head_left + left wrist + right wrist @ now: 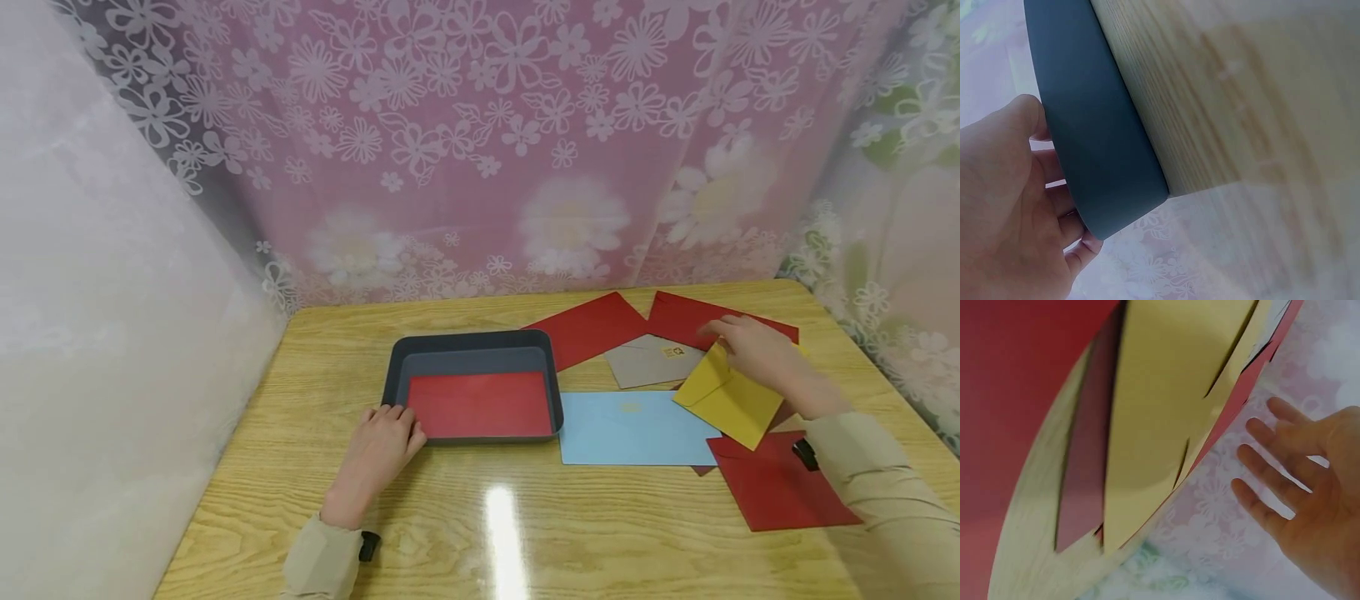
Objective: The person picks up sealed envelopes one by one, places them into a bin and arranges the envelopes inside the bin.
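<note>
A dark grey rectangular pan [465,360] stands on the table with a red envelope [480,407] lying flat in it. At its front left corner my left hand [381,442] holds the rim. The left wrist view shows the fingers hooked over the edge of the pan wall [1091,125]. Over on the right, my right hand [757,354] hovers above a yellow envelope [727,408], holding nothing. Its fingers are spread and loosely bent in the right wrist view. A dull dark red envelope [1085,481] peeks out from under the yellow one.
Right of the pan lie a light blue envelope [637,433], a grey envelope [641,365] with a small gold mark, and red envelopes at the back [588,332], far right [678,315] and front right [780,492]. Several overlap. A flowered curtain [450,167] hangs behind the wooden table [420,533].
</note>
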`<action>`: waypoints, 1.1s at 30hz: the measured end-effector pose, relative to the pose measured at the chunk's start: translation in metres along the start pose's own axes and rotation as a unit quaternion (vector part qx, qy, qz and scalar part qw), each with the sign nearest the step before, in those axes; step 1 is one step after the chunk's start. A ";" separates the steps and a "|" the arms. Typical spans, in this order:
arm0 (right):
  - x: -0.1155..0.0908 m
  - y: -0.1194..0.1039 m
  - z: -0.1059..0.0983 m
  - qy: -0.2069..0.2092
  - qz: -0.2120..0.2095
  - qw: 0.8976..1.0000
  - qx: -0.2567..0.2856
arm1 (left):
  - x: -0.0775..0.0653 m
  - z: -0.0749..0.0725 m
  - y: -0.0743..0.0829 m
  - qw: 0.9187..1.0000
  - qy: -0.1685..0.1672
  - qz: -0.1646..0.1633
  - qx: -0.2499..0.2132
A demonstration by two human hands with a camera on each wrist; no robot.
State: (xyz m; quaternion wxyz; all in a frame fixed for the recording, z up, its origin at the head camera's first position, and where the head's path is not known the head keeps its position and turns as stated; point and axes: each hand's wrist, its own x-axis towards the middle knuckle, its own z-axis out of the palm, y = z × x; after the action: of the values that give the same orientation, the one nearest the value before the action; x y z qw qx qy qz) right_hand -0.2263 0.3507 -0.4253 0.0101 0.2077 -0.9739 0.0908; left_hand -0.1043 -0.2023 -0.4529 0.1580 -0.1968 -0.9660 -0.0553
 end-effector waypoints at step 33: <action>-0.017 0.032 0.006 -0.063 0.003 0.998 -0.003 | 0.001 -0.002 0.002 1.000 0.004 -0.003 0.005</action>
State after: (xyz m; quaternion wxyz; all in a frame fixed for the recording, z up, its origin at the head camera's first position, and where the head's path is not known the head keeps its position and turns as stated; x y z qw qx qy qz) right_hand -0.2234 0.3852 -0.4372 -0.0508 0.2101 -0.9735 0.0750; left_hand -0.1035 -0.2002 -0.4502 0.1623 -0.1929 -0.9663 -0.0518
